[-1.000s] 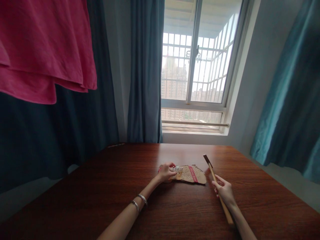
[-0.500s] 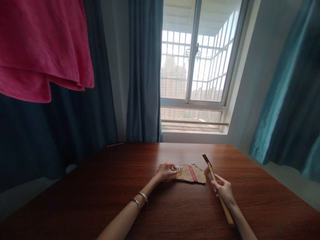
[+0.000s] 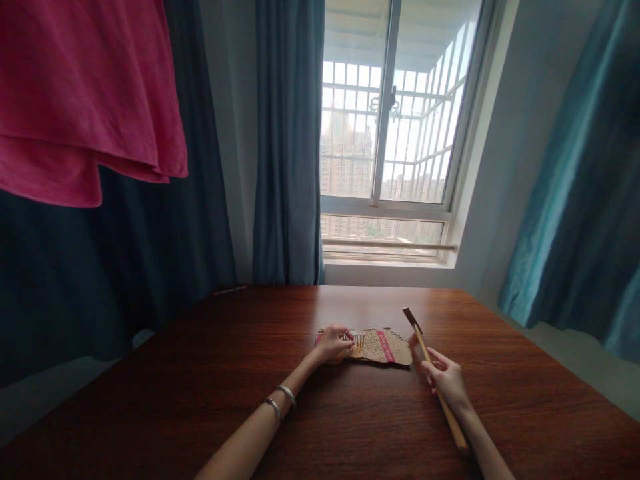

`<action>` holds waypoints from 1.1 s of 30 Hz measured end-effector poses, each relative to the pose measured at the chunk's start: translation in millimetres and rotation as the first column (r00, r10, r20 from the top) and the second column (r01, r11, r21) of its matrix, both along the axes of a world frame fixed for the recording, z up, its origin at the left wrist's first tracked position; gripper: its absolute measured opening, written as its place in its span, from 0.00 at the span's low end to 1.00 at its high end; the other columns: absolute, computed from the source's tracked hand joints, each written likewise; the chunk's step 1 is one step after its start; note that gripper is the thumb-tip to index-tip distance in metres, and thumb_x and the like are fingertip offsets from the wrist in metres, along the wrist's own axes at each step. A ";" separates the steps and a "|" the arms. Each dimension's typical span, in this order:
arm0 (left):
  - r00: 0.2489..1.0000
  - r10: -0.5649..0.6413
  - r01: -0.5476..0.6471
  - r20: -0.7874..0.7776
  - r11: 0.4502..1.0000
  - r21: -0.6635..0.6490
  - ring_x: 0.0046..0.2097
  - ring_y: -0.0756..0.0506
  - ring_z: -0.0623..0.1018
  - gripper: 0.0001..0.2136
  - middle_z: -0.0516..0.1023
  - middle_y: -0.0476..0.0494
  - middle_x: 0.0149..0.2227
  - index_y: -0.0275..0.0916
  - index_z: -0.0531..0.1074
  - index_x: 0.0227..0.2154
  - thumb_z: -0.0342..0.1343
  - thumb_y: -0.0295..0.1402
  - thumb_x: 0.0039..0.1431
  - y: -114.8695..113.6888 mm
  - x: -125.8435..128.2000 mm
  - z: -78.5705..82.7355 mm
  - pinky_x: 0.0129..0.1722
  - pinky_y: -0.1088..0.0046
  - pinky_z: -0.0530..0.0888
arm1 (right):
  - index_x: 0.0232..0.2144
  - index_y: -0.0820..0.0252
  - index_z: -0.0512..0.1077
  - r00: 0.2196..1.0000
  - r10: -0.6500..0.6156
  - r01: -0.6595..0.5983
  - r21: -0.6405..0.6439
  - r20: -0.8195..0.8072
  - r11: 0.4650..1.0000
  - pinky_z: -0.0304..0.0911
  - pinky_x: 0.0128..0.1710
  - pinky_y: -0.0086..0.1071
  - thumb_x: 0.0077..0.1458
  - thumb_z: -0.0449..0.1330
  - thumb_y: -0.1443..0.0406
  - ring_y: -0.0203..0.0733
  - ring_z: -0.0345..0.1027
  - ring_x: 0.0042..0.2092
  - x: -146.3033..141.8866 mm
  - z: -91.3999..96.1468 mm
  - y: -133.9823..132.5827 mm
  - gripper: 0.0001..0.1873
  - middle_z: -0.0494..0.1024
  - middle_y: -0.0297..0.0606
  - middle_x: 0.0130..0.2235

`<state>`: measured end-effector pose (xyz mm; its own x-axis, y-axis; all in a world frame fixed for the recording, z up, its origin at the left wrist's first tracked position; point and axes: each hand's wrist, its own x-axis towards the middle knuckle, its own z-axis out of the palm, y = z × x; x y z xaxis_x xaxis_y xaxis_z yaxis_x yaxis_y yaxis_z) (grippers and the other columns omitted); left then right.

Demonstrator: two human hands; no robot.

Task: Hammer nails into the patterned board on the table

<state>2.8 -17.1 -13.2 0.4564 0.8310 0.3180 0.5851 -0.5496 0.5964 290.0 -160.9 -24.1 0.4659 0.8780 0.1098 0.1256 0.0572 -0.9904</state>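
Observation:
A flat, torn-edged piece of cardboard [image 3: 397, 353] lies on the table, dotted with many small holes and crossed by a pink band. Several thin nails [image 3: 360, 343] stand upright in a group on its left half. My left hand [image 3: 334, 341] rests over that left end, thumb and forefinger pinched on what looks like a nail; the fingertips partly hide it. To the right of the cardboard, my right hand [image 3: 447, 381] is wrapped round the wooden handle of a hammer [image 3: 454, 423]. The hammer's dark head points up and left, raised beside the cardboard's right edge.
Under everything is a brown wooden table [image 3: 200, 400]. A barred window [image 3: 385, 153] is beyond its far edge, between blue curtains [image 3: 287, 147]. A pink cloth [image 3: 90, 100] hangs at upper left.
Almost nothing differs. The hammer and my right hand have shifted very slightly to the left; my left hand keeps its place on the cardboard.

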 end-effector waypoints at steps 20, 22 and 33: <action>0.998 -0.023 0.024 0.056 0.999 -0.022 0.34 0.50 0.73 0.10 0.78 0.49 0.31 0.38 0.77 0.31 0.60 0.36 0.45 4.1 3.3 -2.9 0.34 0.80 0.66 | 0.52 0.73 0.64 0.999 0.001 0.000 -0.036 0.037 0.999 0.56 0.11 0.26 0.42 0.60 0.59 0.32 0.56 0.16 -3.9 7.0 -3.5 0.36 0.65 0.25 0.16; 0.999 -0.029 0.030 0.046 0.999 -0.031 0.34 0.50 0.73 0.10 0.78 0.49 0.31 0.38 0.77 0.31 0.61 0.37 0.45 4.5 4.2 -1.1 0.34 0.80 0.66 | 0.52 0.73 0.64 0.999 0.000 0.002 -0.034 0.039 0.999 0.56 0.11 0.26 0.42 0.59 0.59 0.32 0.55 0.16 -4.3 7.1 -3.1 0.35 0.64 0.25 0.16; 0.998 -0.054 0.054 0.012 0.998 -0.030 0.34 0.50 0.73 0.07 0.77 0.50 0.30 0.38 0.78 0.29 0.59 0.33 0.46 2.7 11.0 5.7 0.36 0.79 0.65 | 0.51 0.72 0.65 1.000 0.007 -0.006 -0.027 0.008 1.000 0.55 0.10 0.25 0.41 0.60 0.59 0.31 0.55 0.16 -6.1 10.6 -4.6 0.35 0.67 0.26 0.18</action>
<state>13.8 -14.4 -7.5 0.4972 0.8148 0.2980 0.5484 -0.5613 0.6198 283.9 -165.5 -13.5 0.4594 0.8837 0.0895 0.1334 0.0310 -0.9906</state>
